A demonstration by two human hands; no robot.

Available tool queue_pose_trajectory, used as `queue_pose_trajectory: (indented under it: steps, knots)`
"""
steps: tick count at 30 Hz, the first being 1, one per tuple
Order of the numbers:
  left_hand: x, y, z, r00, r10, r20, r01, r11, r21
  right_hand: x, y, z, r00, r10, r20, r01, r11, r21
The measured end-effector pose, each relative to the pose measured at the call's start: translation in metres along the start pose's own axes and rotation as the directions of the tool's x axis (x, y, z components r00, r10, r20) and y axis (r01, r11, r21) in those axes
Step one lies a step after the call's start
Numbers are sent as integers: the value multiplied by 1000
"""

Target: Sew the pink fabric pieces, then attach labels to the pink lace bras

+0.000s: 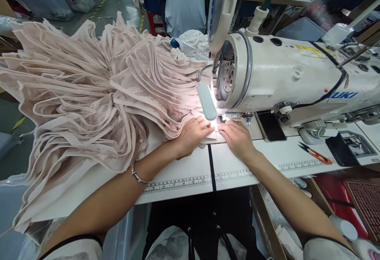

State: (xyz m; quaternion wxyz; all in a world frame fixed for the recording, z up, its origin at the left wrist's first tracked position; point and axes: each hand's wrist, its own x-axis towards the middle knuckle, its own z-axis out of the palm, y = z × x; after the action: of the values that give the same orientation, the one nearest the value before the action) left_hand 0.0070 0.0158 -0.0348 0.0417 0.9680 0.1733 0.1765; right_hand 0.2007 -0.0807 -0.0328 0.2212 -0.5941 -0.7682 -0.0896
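My left hand [194,134] is at the needle area of a white sewing machine [273,73], its fingers closed on the edge of a pale pink fabric piece [210,136]. Across from it, my right hand [238,138] pinches the same fabric just right of the needle, fingers pressed together. The fingertips nearly meet under a bright light, and glare hides the needle and stitching. A grey-green oval shield [207,101] hangs just above my left fingers. Leftward, a large heap of pale pink garments [97,85] with lace parts reaches up to my left hand.
Orange-handled thread snips [316,153] and a dark phone-like slab [271,126] lie right of my hands. A printed ruler strip [178,184] runs along the table's front edge. Behind the machine sits a person in a blue shirt [187,4]. Plastic bins [44,2] stand far left.
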Motion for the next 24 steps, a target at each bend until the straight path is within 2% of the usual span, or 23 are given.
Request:
queue_pose_trajectory:
  steps: [3, 6, 9, 13, 17, 19, 24]
  knots:
    - [-2, 0, -4, 995, 100, 16, -100, 994, 40, 0, -2, -2, 997, -73, -18, 71, 993, -95]
    - [0, 4, -5, 993, 118, 24, -121, 982, 146, 1, -5, -2, 992, -117, -42, 109, 981, -160]
    - [2, 10, -4, 992, 123, 29, -127, 970, 209, 3, -9, 3, 995, -93, -46, 84, 981, -176]
    - [4, 14, -5, 991, 131, 18, -132, 963, 233, 7, -12, 8, 994, 31, -107, -34, 999, -20]
    - [4, 15, -6, 993, 116, 14, -116, 960, 253, 7, -10, 5, 970, 195, -145, -163, 965, 205]
    - [2, 13, -4, 992, 126, -19, -117, 961, 250, 5, -8, 2, 973, 189, -135, -153, 960, 236]
    - [0, 7, 3, 981, 157, -117, -127, 965, 230, 1, -5, -3, 983, 45, -178, -6, 977, 213]
